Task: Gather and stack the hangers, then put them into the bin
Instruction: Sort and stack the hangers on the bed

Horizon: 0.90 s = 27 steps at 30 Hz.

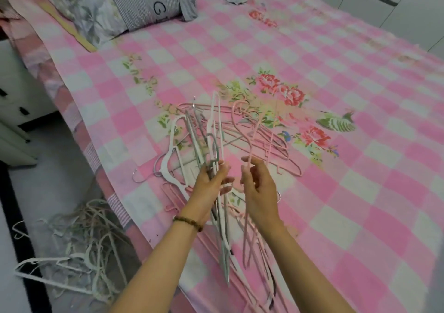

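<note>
Left hand: the left hand (211, 182) is clamped around a bundle of hangers (215, 130), grey and white, held upright over the near edge of the bed (336, 216), fingers curled round the middle of the bundle.
Right hand: the right hand (258, 187), just right of the left, pinches a single pink hanger (249, 152) between thumb and fingertips, its hook pointing far.
Loose hangers: more loose hangers (276, 149) lie crossed over each other on the bed beyond and below both hands, pink ones to the right, a white one to the left.
Floor: a tangled heap of hangers (79, 240) lies near left, beside the bed; no bin can be made out.
Handling: thin, light and stiff, probably springy at the hooks; hooks and notches are likely to snag on one another, so lifting one may drag its neighbours.
Where to hold: best taken at the neck just under the hook, or across the shoulders once aligned, hooks all facing one way.
Step in hand: judging by the hold, adding the pink hanger to the bundle.
</note>
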{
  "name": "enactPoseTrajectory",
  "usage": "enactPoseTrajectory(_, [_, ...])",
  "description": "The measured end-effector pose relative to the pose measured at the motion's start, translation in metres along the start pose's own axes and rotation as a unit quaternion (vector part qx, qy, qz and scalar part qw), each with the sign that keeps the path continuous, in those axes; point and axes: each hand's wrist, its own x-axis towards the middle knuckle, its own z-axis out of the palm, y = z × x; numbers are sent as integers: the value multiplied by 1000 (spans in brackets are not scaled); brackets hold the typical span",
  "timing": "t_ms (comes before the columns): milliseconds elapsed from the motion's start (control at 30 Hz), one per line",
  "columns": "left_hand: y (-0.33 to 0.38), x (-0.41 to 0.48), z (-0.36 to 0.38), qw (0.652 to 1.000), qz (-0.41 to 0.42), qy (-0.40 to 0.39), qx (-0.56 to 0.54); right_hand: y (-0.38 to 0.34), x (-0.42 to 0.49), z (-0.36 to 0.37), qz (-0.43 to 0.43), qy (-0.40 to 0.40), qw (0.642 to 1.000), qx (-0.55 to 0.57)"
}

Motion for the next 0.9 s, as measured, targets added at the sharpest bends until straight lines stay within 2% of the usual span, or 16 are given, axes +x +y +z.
enactPoseTrajectory(67, [-3,0,-4,999,2,-44,-7,1,2,15,10,-44,999,24])
enactPoseTrajectory(200, [-8,2,-18,999,4,-42,21,14,6,32,79,-98,992,29])
enactPoseTrajectory(333, [-14,1,-34,993,15,-57,98,12,-2,34,164,-145,958,185])
enactPoseTrajectory(467, [-19,-3,-37,990,2,-49,135,20,-6,36,194,-142,952,189])
enactPoseTrajectory(533, [-22,-3,-36,996,-6,-30,86,24,-10,37,174,-128,961,172])
enactPoseTrajectory(600, [-22,-1,-34,1000,-24,-15,-9,27,-16,36,124,-129,972,151])
enactPoseTrajectory(767, [-21,1,-44,977,-81,-40,-194,29,-19,31,68,-153,982,92])
enactPoseTrajectory(833, [-21,3,-49,976,-75,-48,-200,32,-15,31,69,-129,988,44])
enactPoseTrajectory(900, [-22,4,-54,979,-76,-47,-183,34,-10,31,86,-92,991,46])
